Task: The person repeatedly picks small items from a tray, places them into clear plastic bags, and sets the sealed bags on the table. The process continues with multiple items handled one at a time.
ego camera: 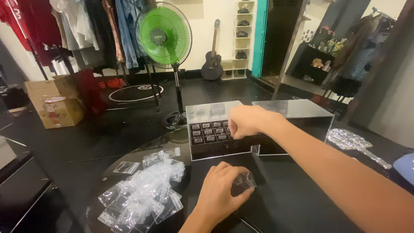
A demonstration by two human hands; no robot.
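hands at a jewellery case

left hand (222,190) pinches a small clear bag (244,180) on the black table (293,203); light, limp, likely slippery, best held by its edge. beyond, right hand (245,122), fingers closed, reaches into the clear case (215,129); whether it holds anything, cannot tell

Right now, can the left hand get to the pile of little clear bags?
Probably yes. The left hand already holds one small bag, and the pile of clear bags lies just to its left on the dark table, with nothing between them.
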